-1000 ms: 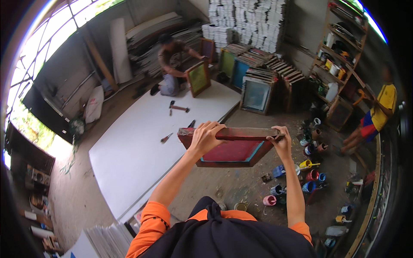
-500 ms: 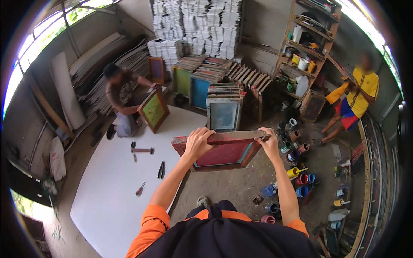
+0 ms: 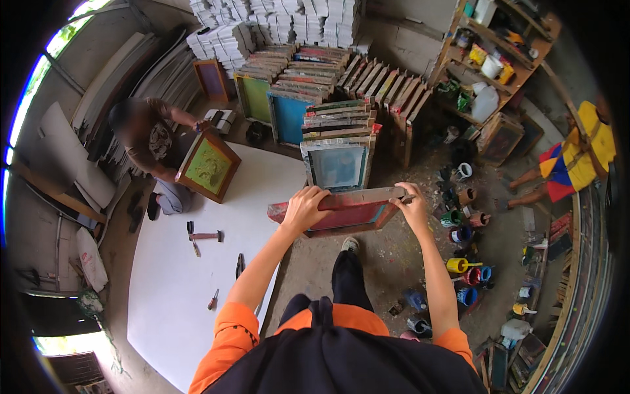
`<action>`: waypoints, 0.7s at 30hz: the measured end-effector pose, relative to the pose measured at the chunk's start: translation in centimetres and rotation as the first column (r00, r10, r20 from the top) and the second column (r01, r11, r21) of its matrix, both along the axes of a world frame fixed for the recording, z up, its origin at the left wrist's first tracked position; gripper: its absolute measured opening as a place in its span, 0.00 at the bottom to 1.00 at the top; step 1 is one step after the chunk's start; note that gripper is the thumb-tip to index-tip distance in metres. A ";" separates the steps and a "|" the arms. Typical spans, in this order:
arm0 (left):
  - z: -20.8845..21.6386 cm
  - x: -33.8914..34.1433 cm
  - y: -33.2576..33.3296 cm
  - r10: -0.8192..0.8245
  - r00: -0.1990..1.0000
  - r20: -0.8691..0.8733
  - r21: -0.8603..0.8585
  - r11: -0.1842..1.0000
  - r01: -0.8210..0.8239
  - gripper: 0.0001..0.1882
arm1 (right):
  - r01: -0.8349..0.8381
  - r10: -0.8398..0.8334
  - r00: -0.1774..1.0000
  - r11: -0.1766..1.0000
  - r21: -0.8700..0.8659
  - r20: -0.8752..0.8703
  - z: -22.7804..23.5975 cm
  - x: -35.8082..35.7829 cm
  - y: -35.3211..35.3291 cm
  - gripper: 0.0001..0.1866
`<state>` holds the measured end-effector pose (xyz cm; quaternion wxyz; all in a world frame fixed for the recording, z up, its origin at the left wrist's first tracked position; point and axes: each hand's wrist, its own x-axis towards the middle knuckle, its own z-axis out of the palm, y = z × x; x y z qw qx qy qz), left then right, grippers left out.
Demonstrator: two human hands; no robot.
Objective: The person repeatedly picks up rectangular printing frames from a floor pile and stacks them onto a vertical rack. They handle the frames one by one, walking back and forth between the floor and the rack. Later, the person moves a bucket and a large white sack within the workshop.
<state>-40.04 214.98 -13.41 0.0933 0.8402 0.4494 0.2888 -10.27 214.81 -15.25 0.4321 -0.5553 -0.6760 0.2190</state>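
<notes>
Between my two hands hangs a wooden screen-printing frame (image 3: 351, 217), its red mesh edged with light blue, tilted away from me. My left hand (image 3: 304, 209) is closed over its top left part, the thumb on the near side. At the upper right corner my right hand (image 3: 411, 206) pinches the wood. Just beyond stands a row of similar frames, the front one a grey-blue frame (image 3: 336, 167) with a pale wooden border. One of my shoes (image 3: 351, 245) shows on the floor below the held frame.
A person (image 3: 154, 144) kneels at left, holding a frame with green mesh (image 3: 210, 168) on a white board (image 3: 177, 282). A hammer (image 3: 207, 236), pliers (image 3: 240, 265) and a screwdriver (image 3: 213, 299) lie there. Paint pots (image 3: 467, 297) line the right floor; another person (image 3: 577, 154) stands beyond.
My view has tilted down and I have stepped forward, closer to the stacked frames. Both hands keep hold of the red frame, which now leans flatter. The kneeling person still holds the green-mesh frame.
</notes>
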 end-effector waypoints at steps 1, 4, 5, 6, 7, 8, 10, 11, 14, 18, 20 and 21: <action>-1.7 0.5 1.8 0.008 1.000 -0.017 -0.030 1.000 -0.009 0.22 | -0.004 0.004 1.000 1.000 -0.018 0.003 -2.3 0.5 1.8 0.21; -7.0 1.6 6.4 0.037 0.997 -0.067 -0.116 0.992 -0.044 0.24 | -0.023 0.023 1.000 0.998 -0.064 0.001 -7.9 1.2 6.3 0.22; -8.8 1.8 7.3 0.043 0.996 -0.079 -0.148 0.987 -0.055 0.24 | -0.030 0.029 1.000 0.997 -0.072 -0.012 -9.6 1.2 7.3 0.22; -10.4 2.1 8.5 0.050 0.995 -0.089 -0.165 0.984 -0.064 0.24 | -0.044 0.043 0.999 0.993 -0.110 -0.010 -10.9 1.3 8.7 0.23; -12.1 2.2 9.7 0.055 0.993 -0.100 -0.185 0.980 -0.073 0.24 | -0.045 0.043 0.999 0.990 -0.135 -0.023 -12.4 1.2 9.9 0.23; -13.9 2.1 10.9 0.046 0.994 -0.095 -0.213 0.975 -0.065 0.23 | -0.046 0.041 0.998 0.985 -0.164 -0.037 -14.0 1.1 10.9 0.23; -17.2 2.5 13.7 0.069 0.992 -0.109 -0.215 0.972 -0.091 0.22 | -0.044 0.045 0.999 0.983 -0.176 0.000 -17.2 1.6 12.8 0.23; -19.0 2.8 15.1 0.079 0.990 -0.116 -0.218 0.971 -0.103 0.22 | -0.028 0.026 1.000 0.981 -0.190 -0.012 -19.1 2.0 14.0 0.23; -23.5 3.3 18.8 0.087 0.989 -0.120 -0.290 0.950 -0.119 0.20 | 0.018 -0.018 1.000 0.976 -0.217 0.000 -23.1 1.5 17.2 0.24; -28.8 3.8 21.7 0.077 0.990 -0.119 -0.330 0.937 -0.112 0.23 | 0.034 -0.042 0.999 0.962 -0.272 -0.023 -28.4 2.1 20.0 0.25; -30.7 4.1 22.7 0.082 0.989 -0.119 -0.365 0.923 -0.120 0.23 | 0.065 -0.076 0.997 0.960 -0.271 -0.030 -30.5 2.3 21.1 0.24; -31.4 4.5 23.2 0.091 0.989 -0.116 -0.380 0.916 -0.129 0.23 | 0.076 -0.088 0.996 0.960 -0.268 -0.030 -31.3 2.5 21.7 0.24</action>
